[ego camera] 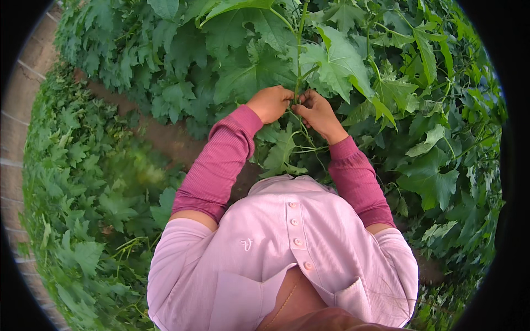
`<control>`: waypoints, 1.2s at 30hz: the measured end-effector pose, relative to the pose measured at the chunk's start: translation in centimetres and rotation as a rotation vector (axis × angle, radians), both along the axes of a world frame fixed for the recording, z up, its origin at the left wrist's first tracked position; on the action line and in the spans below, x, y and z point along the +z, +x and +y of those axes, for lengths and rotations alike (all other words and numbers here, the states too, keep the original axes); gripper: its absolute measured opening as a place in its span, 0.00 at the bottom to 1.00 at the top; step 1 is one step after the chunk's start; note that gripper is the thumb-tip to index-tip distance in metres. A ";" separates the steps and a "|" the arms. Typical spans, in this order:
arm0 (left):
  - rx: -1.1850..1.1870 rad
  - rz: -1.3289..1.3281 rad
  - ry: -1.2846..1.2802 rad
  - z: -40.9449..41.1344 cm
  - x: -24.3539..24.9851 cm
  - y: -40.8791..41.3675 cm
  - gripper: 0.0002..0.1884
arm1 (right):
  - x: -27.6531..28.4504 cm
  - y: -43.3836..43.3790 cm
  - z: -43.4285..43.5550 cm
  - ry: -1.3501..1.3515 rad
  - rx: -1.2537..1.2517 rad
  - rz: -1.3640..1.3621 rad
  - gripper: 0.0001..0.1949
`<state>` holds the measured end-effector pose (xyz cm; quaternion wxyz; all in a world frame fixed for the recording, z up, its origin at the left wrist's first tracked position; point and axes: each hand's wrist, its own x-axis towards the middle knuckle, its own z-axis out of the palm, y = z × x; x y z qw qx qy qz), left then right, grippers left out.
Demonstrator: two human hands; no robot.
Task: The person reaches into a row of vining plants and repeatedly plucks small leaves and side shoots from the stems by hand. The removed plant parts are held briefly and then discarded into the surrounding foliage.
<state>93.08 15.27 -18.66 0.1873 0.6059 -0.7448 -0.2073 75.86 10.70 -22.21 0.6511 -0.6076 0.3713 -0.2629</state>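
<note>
A green vine stem (299, 45) with broad lobed leaves rises in front of me at the top middle. My left hand (271, 103) pinches this stem between thumb and fingers from the left side. Close against it on the right, my right hand (316, 113) has its thumb and curled fingers at the same spot on the stem. Below the hands, thin stems or tendrils (307, 134) trail down beside a lobed leaf (282, 151). A large pale green leaf (337, 64) hangs just above my right hand. The fingertips partly hide the place where they meet the stem.
Dense rows of leafy vines stand ahead and to the right, with low foliage (83, 165) on the left. A strip of bare brown soil (165, 138) runs between them. At the far left a brown surface (12, 136) is crossed by pale lines.
</note>
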 end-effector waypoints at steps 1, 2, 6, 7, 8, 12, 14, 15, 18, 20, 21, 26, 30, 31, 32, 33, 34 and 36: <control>0.045 0.145 0.151 0.1 -0.1 0.3 0.12 | -0.2 0.6 0.1 0.008 -0.011 0.025 0.12; 0.089 0.288 0.303 0.4 0.0 0.6 0.11 | -0.8 1.1 0.3 -0.063 -0.033 -0.008 0.10; 0.110 0.545 0.499 -0.1 0.0 1.8 0.08 | -1.9 2.4 0.1 -0.201 -0.077 -0.072 0.11; 0.104 0.549 0.504 -0.3 0.1 1.9 0.08 | -1.7 2.6 0.2 -0.088 -0.088 -0.133 0.10; 0.100 0.552 0.508 -0.6 0.3 2.0 0.07 | -1.2 2.7 0.2 0.024 -0.097 -0.196 0.09; 0.116 0.566 0.607 -1.4 0.3 1.8 0.11 | -1.6 1.6 -0.2 0.187 -0.119 -0.309 0.09; 0.113 0.569 0.668 -2.5 0.4 2.0 0.17 | -3.2 0.4 -2.0 0.130 -0.143 -0.304 0.08; 0.112 0.631 0.689 -3.0 0.0 2.3 0.17 | -3.8 -0.6 -3.5 0.174 -0.205 -0.291 0.11; 0.096 0.870 0.775 -5.0 -1.7 2.2 0.17 | -7.1 -6.7 -11.8 -0.189 -0.271 -0.601 0.25; 0.121 0.926 0.684 -4.8 -0.5 1.0 0.15 | -1.5 -9.3 -15.7 -0.205 -0.402 -0.289 0.35; 0.122 0.950 0.639 -4.8 0.4 0.2 0.15 | -0.4 -11.6 -17.1 -0.254 -0.452 -0.237 0.37; -0.048 1.348 0.452 -17.0 -0.4 -0.8 0.14 | 2.2 -23.3 -21.2 -0.505 -0.812 -0.009 0.45; -0.046 1.484 0.138 -25.3 8.7 -4.2 0.14 | 3.0 -30.4 -21.6 -0.621 -0.967 0.055 0.43; -0.068 1.593 0.097 -27.1 10.4 -4.5 0.12 | 3.4 -31.1 -21.5 -0.664 -0.986 0.095 0.41; -0.177 1.630 0.119 -29.2 12.0 -4.5 0.10 | 3.6 -32.1 -21.2 -0.656 -0.970 0.118 0.40; -0.190 1.631 0.076 -30.6 12.9 -5.2 0.10 | 3.3 -33.0 -21.0 -0.642 -0.954 0.141 0.39; -0.202 1.634 0.036 -31.8 13.5 -5.9 0.10 | 3.1 -33.5 -20.6 -0.626 -0.939 0.166 0.38; -0.195 1.625 -0.041 -32.7 14.0 -7.8 0.09 | 3.0 -33.1 -19.5 -0.642 -0.905 0.128 0.35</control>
